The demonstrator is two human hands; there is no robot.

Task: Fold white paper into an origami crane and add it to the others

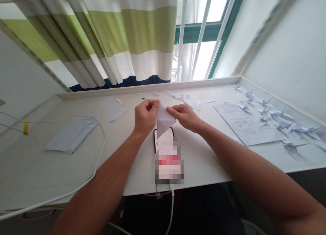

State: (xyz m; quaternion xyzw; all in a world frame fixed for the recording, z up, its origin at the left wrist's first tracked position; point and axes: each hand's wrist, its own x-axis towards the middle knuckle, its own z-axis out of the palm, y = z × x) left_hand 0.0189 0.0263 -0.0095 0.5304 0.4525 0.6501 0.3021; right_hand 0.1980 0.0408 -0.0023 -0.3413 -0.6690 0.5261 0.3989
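A small white sheet of folded paper (165,119) is held up between my two hands over the desk, its lower point hanging down. My left hand (146,115) pinches its upper left edge between thumb and fingers. On the other side, my right hand (185,116) has its thumb and curled fingers closed on the right corner. Directly below the paper lies a phone (166,140) with a lit screen, partly covered by the paper and partly blurred out.
Several folded paper cranes (277,118) stand at the right beside a printed sheet (244,124). Stacked paper (72,134) and more sheets (114,107) lie left. A white cable (104,140) loops across the left side. Paper scraps (184,98) lie at the back.
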